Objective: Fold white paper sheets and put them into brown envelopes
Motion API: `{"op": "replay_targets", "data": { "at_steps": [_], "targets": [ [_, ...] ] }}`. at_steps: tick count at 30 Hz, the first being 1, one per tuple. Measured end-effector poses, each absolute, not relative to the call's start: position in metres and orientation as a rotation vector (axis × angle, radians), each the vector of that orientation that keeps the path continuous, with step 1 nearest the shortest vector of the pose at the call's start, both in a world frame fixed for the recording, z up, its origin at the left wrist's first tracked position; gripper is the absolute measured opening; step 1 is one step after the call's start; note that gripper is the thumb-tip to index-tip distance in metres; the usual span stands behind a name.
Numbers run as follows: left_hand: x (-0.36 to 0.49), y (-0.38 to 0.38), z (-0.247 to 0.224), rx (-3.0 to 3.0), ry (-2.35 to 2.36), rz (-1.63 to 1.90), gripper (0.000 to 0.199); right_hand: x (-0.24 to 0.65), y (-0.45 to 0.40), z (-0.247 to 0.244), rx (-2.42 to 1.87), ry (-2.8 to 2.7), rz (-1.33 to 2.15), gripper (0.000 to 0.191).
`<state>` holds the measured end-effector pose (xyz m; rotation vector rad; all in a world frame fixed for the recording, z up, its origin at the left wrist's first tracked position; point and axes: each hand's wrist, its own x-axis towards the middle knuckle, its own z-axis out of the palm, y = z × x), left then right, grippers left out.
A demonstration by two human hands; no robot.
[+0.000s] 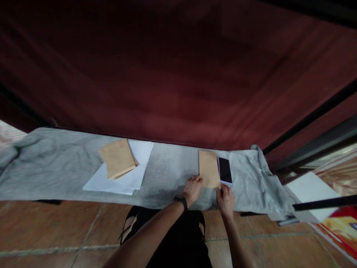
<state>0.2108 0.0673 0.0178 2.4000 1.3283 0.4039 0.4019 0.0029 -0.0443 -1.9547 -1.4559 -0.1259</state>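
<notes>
A flat brown paper envelope (209, 168) lies on the grey cloth in front of me. My left hand (193, 189), with a dark band on the wrist, has its curled fingers on the lower left edge of the envelope. At the lower right corner, my right hand (225, 199) grips the edge between thumb and fingers. A small dark spot shows between those fingers; I cannot tell what it is. Just right of the envelope lies a phone (225, 170) with a dark screen and a pale rim.
Several similar brown envelopes (118, 158) are stacked askew on white paper sheets (111, 184) to the left. The grey cloth (55, 167) covers a narrow surface against a dark red panel (167, 93). Black bars and a white board (312, 193) stand at the right.
</notes>
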Motion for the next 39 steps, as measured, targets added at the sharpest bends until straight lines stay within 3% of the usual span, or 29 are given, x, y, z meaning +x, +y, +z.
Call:
{"op": "replay_targets", "data": {
  "at_steps": [5,10,13,16,26,32,36,39],
  "targets": [
    [0.146,0.056,0.01,2.305,1.459,0.684,0.035,0.368,-0.01,-0.045,-1.82,-1.496,-0.155,0.047],
    [0.005,0.068,0.011,2.132,1.978,0.934,0.044,0.301,-0.013,-0.05,-1.629,-1.843,0.017,0.044],
    [-0.074,0.079,0.02,1.976,2.334,0.839,0.047,0.273,-0.009,-0.052,-1.693,-1.907,-0.022,0.045],
    [-0.123,0.083,0.024,1.948,2.385,0.614,0.038,0.262,-0.007,-0.053,-1.778,-1.898,-0.095,0.047],
    [-0.164,0.097,0.005,1.921,2.138,0.691,0.013,0.265,-0.008,-0.054,-1.814,-1.967,-0.239,0.048],
    [-0.182,0.107,0.006,1.9,2.063,0.767,0.017,0.265,-0.006,-0.052,-1.812,-1.929,-0.203,0.045],
    [-0.182,0.106,0.008,1.908,2.068,0.756,0.02,0.228,0.008,-0.038,-1.658,-1.9,-0.022,0.042],
    [-0.176,0.102,0.007,1.924,2.087,0.779,0.02,0.17,0.027,-0.019,-1.594,-1.884,0.315,0.038]
  ]
}}
